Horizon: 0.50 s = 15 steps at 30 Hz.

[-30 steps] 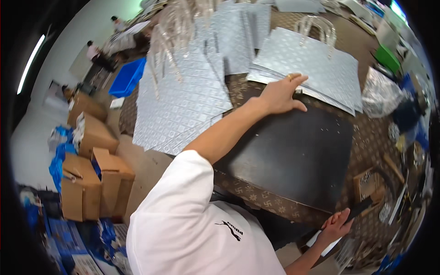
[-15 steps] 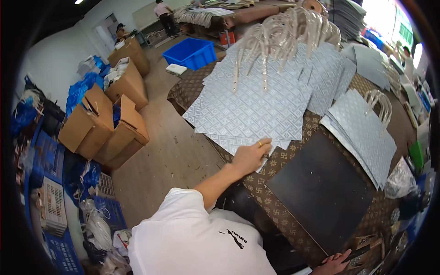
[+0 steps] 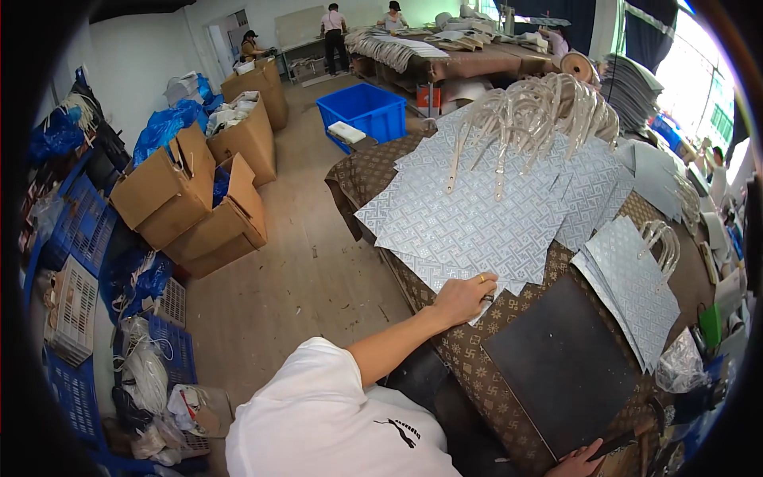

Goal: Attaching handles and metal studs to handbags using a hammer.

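At the near corner of a fanned pile of silver-grey patterned sheets point(image 3: 469, 215), my left hand point(image 3: 467, 300) has its fingers closed on a sheet edge. A ring shows on one finger. Clear strap handles point(image 3: 540, 119) lie heaped over the far end of the pile. To the right of that hand lies a flat black board point(image 3: 560, 362) on the brown patterned cloth point(image 3: 453, 338). Low at the right, partly cut off by the lower edge, my right hand point(image 3: 574, 463) appears closed on a dark bar-shaped tool point(image 3: 618, 445); its lower fingers are hidden.
More silver panels with clear handles point(image 3: 628, 286) lie right of the board, near a clear plastic bag point(image 3: 682, 364). A blue bin point(image 3: 362, 111) stands beyond the table. Cardboard boxes point(image 3: 214, 230) and blue crates point(image 3: 171, 346) line the left. Several people are farther back.
The view has tilted up, so the table and pile sit lower in the picture and more of the far room shows. My left hand stays at the same sheet corner.
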Available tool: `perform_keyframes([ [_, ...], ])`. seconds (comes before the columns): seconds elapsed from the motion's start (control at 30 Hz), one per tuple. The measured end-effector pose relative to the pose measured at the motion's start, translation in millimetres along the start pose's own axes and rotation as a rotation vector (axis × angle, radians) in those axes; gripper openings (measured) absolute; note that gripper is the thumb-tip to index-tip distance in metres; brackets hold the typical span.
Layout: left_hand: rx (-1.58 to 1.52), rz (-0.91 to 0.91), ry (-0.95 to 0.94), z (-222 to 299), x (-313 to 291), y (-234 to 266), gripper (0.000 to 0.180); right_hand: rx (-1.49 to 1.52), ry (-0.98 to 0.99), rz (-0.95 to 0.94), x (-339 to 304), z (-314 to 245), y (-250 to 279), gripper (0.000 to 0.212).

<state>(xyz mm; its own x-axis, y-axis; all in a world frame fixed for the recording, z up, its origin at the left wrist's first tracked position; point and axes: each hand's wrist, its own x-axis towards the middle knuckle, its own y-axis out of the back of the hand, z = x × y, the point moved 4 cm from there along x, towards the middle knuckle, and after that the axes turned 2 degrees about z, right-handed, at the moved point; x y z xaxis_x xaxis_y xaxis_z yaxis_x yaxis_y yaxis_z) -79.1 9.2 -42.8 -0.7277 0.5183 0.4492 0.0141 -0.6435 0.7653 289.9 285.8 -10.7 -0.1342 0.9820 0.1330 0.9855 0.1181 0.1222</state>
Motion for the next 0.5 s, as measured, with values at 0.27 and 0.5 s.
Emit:
perform_keyframes([
  [0.27, -0.005, -0.010, 0.016, -1.4, -6.8, 1.4, 0.028, 0.019, -0.008, 0.063, -5.0, 0.5, 4.5, 0.043],
  [0.5, 0.012, -0.025, 0.019, 0.6, -1.5, 1.7, 0.028, -0.040, -0.013, 0.052, 0.7, 8.2, 7.0, 0.046],
])
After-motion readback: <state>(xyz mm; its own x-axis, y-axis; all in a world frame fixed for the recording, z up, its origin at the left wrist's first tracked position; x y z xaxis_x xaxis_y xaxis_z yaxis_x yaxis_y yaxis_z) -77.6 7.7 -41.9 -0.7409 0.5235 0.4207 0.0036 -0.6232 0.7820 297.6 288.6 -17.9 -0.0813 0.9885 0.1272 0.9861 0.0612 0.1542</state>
